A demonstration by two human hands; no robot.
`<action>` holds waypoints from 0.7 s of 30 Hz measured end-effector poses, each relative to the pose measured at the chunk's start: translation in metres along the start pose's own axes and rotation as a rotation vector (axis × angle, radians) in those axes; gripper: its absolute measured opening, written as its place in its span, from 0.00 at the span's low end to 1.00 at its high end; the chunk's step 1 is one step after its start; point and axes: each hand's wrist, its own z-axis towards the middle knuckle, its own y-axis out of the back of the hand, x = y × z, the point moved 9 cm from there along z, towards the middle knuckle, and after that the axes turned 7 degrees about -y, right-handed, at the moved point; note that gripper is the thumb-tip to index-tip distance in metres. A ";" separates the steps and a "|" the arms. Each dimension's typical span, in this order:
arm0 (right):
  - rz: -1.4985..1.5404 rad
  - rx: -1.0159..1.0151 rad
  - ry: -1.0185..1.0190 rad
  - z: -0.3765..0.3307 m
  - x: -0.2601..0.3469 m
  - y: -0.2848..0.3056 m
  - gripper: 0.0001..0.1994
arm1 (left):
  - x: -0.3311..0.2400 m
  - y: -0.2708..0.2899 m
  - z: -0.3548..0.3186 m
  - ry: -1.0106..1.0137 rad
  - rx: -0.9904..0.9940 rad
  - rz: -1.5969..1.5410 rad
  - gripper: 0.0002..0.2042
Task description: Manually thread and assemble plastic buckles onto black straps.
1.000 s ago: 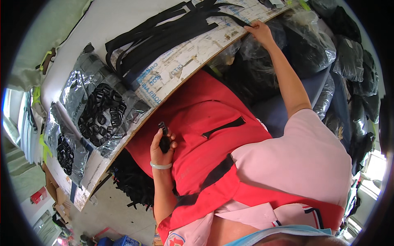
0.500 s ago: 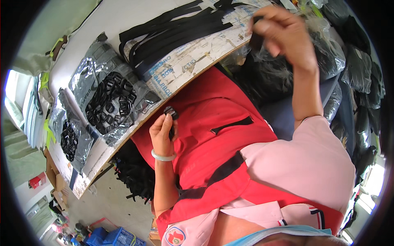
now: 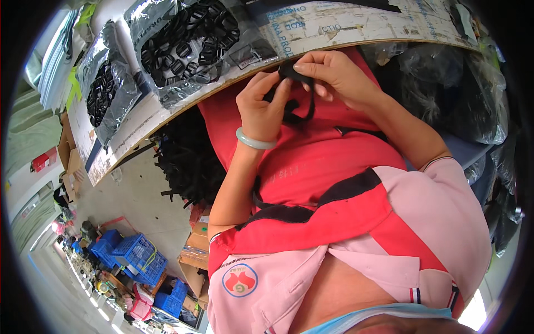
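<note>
My left hand [image 3: 261, 103] and my right hand [image 3: 340, 79] meet just below the table's front edge, over my red apron. Both are pinched closed. Between their fingertips is a small black buckle [image 3: 287, 70], partly covered by the fingers; the left fingers grip it. A black webbing strap [image 3: 306, 111] is pinched in the right fingers and hangs in a loop beneath the hands. Whether the strap passes through the buckle I cannot tell.
On the table [image 3: 311, 42], an opened clear bag holds several black buckles [image 3: 192, 44]; a smaller bag of buckles [image 3: 101, 92] lies left. Black straps [image 3: 334, 4] lie at the far edge. A black strap pile [image 3: 186, 161] sits below, plastic-wrapped bundles [image 3: 456, 89] right, blue crates [image 3: 139, 259] on the floor.
My right hand has come down and left from the upper right with the strap. My left hand has risen with the buckle, and the two hands now meet. The view has shifted too.
</note>
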 end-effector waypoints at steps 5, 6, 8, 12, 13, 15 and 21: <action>0.038 -0.066 0.019 0.008 -0.013 0.001 0.09 | -0.003 0.002 0.002 -0.117 0.036 0.184 0.07; -0.015 -0.079 0.051 0.008 -0.011 0.000 0.09 | -0.001 0.001 0.001 -0.109 0.087 0.218 0.07; 0.020 -0.064 0.030 0.010 -0.014 -0.002 0.09 | -0.003 0.002 -0.003 -0.137 0.091 0.285 0.07; 0.094 -0.028 0.013 0.030 -0.029 0.007 0.10 | -0.002 -0.003 -0.005 -0.167 0.120 0.444 0.07; 0.074 -0.041 0.046 0.032 -0.029 0.010 0.11 | -0.001 -0.005 -0.006 -0.167 0.123 0.444 0.07; 0.108 -0.042 0.056 0.028 -0.025 0.006 0.11 | -0.004 -0.003 -0.008 -0.194 0.078 0.372 0.08; 0.045 0.019 0.031 0.026 -0.025 0.005 0.12 | 0.052 0.003 -0.026 0.383 -0.108 -0.377 0.08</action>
